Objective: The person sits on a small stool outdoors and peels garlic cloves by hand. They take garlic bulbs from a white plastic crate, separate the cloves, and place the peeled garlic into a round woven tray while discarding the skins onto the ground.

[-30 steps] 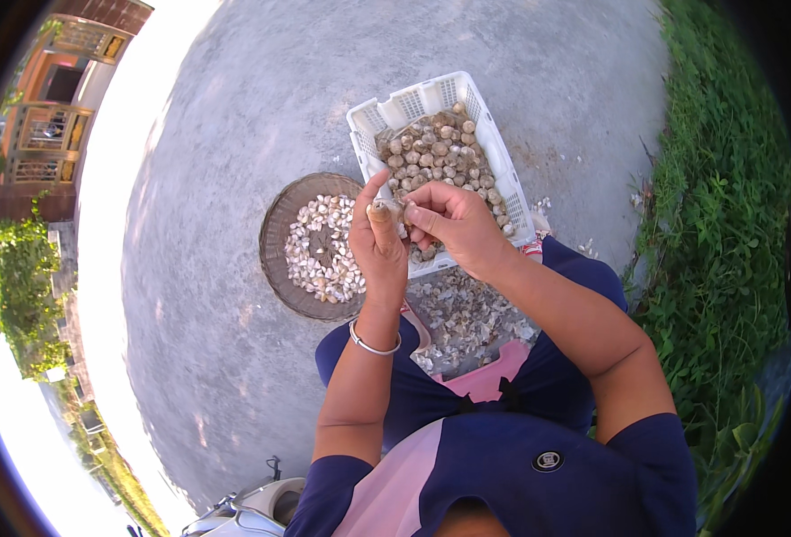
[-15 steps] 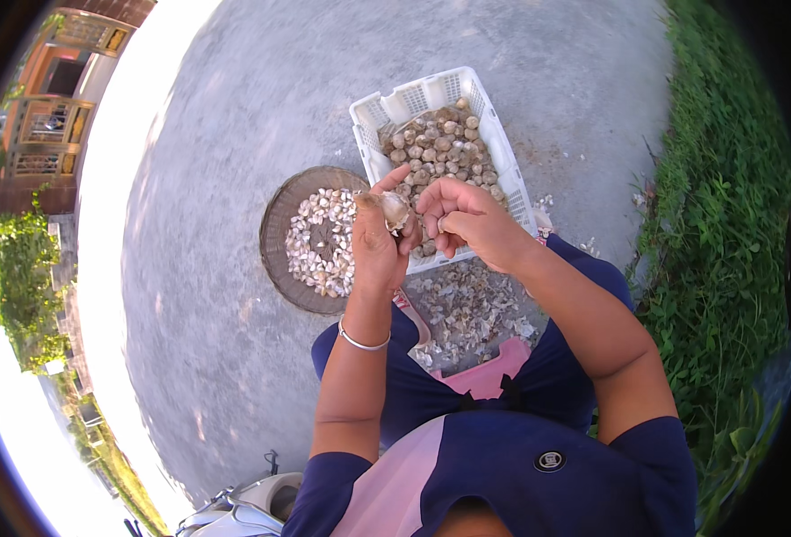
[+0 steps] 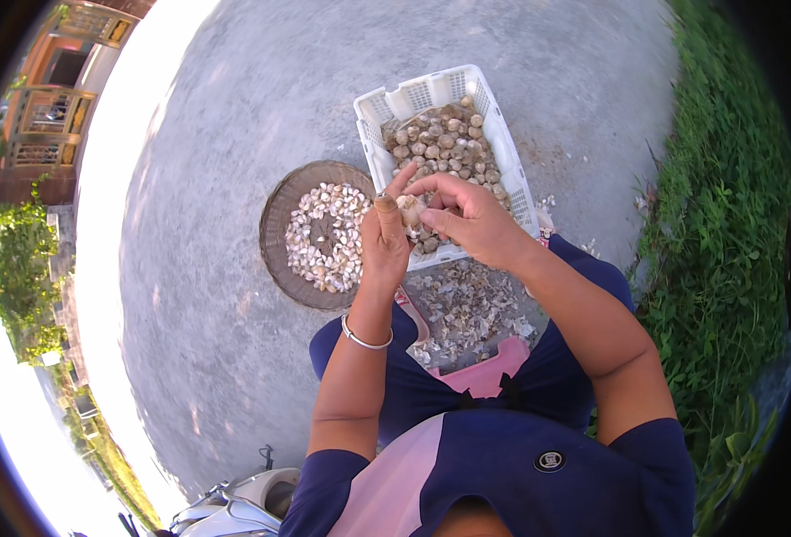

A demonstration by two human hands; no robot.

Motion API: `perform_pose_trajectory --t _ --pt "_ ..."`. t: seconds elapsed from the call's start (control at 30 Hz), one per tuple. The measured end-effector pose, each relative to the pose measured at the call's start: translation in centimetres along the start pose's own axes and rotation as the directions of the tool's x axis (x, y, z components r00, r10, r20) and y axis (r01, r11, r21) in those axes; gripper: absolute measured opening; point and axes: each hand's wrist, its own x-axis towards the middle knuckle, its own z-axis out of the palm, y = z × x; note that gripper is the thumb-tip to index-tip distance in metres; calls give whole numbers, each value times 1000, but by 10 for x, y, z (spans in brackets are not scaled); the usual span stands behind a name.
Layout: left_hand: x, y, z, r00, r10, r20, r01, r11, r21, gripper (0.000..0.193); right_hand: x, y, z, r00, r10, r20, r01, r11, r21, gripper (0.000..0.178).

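Note:
A whitish garlic bulb sits in my left hand, its thumb and fingers curled around it and the index finger stretched outward. My right hand pinches the same bulb from the right, thumb and fingertips against its skin. Both hands are over the near left part of a white plastic crate, which holds many brownish garlic bulbs. Left of my hands, a round woven basket carries loose white garlic cloves.
Papery garlic skins litter the ground between my legs, before a pink seat edge. Green plants grow along the right side. A white scooter stands at lower left, on the grey concrete.
My right hand has come in to the left and its fingers now touch the garlic bulb, where before they were apart from it. The left hand has shifted slightly right.

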Motion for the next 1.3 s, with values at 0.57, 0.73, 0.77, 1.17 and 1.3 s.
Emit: perform_pose_trajectory --t 0.57,0.73,0.77,1.17,1.3 --pt "-1 8 3 978 169 -125 -159 984 86 68 -1 2 12 987 -83 -138 77 996 -47 37" --pt "3 3 1 974 98 -206 -109 993 -46 52 -4 1 17 989 -114 -97 105 990 -97 38" --pt "4 -1 -3 968 124 -217 -130 991 -16 49 -4 0 18 987 -128 -97 120 989 -88 38" --pt "5 0 -8 983 14 -182 -20 999 -29 62 -5 -2 16 975 -223 -16 209 936 -282 26" --pt "2 5 -9 992 -95 -86 91 995 -52 76 -5 8 19 944 -331 2 301 857 -419 28"
